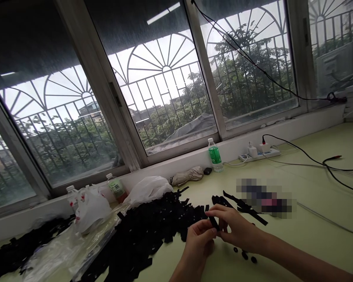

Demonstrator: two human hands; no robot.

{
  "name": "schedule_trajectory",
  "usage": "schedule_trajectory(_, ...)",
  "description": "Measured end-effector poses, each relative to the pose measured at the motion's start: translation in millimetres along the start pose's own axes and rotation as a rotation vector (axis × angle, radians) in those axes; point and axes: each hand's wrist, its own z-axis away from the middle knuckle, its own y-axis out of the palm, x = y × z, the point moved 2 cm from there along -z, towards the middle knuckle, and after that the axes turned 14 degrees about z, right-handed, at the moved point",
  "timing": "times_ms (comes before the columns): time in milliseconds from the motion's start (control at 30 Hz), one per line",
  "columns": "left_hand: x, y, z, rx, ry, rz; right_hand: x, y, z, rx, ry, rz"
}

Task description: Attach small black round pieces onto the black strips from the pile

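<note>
Between my two hands is a short black strip, tilted over the table. My left hand pinches its lower end with thumb and curled fingers. From the right, my right hand closes its fingers around the same strip, partly hiding it. Left of my hands spreads a big pile of black strips with small pale specks. Longer black strips lie just beyond my right hand. Several small round black pieces rest on the table below my right wrist.
On the pale green table are clear plastic bags, white bags, a green-labelled bottle, a folded umbrella, a power strip with cables and a pixelated object. Windows stand behind.
</note>
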Motion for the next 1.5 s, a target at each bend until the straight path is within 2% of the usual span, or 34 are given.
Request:
schedule_trajectory(200, 1.8, -4.7, -4.4, 0.005, -0.030, 0.013, -2.0, -0.2, 0.7, -0.015, -0.029, 0.020)
schedule_trajectory(467, 0.6, -2.7, -2.1, 0.072, -0.054, -0.029, -2.7, -0.2, 1.3, -0.007, -0.092, 0.099)
schedule_trajectory(767, 3.5, -5.8, -2.9, 0.073, -0.026, -0.189, -6.2, 1.7, 0.8, 0.011, -0.095, 0.139)
schedule_trajectory(900, -0.5, -7.8, -2.8, 0.009, 0.028, -0.221, -10.5, -10.3, -0.3, 0.018, -0.032, 0.152)
schedule_trajectory(967, -3.0, -9.1, -3.2, -0.029, 0.052, -0.226, -15.0, -19.5, 0.2, 0.086, 0.032, 0.172)
schedule_trajectory(1067, -5.3, -10.5, -3.5, -0.056, 0.075, -0.235, -22.3, -25.8, 3.4, 0.349, 0.084, 0.175)
schedule_trajectory(1133, -5.5, -11.4, -3.5, -0.064, 0.079, -0.244, -26.1, -25.1, 5.9, 0.470, 0.099, 0.167)
schedule_trajectory(1200, -4.8, -12.2, -3.5, -0.063, 0.078, -0.255, -28.4, -22.5, 7.3, 0.504, 0.103, 0.159)
schedule_trajectory(1500, -1.4, -15.9, -6.6, -0.061, 0.066, -0.252, -29.3, -15.8, 8.4, 0.505, 0.136, 0.121)
